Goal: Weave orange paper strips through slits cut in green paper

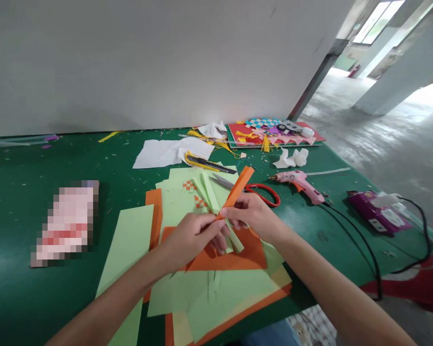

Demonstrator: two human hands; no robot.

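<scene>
My left hand [193, 236] and my right hand [250, 214] meet over a pile of light green paper sheets [216, 288] and orange paper sheets [234, 257]. Both pinch one orange paper strip [240, 185], which slants up and away to the right. Its lower end sits between my fingertips. Light green paper strips [209, 192] fan out just behind my hands, partly woven with orange into small checkered patches [189, 185]. The green strips' lower ends pass under my fingers and are partly hidden.
Red-handled scissors [263, 192] lie right of my hands. A pink glue gun [303, 182] with a black cord, a purple power strip [377, 214], a yellow utility knife [205, 163], white paper [166, 153] and finished crafts [274, 130] lie on the green table [21, 202].
</scene>
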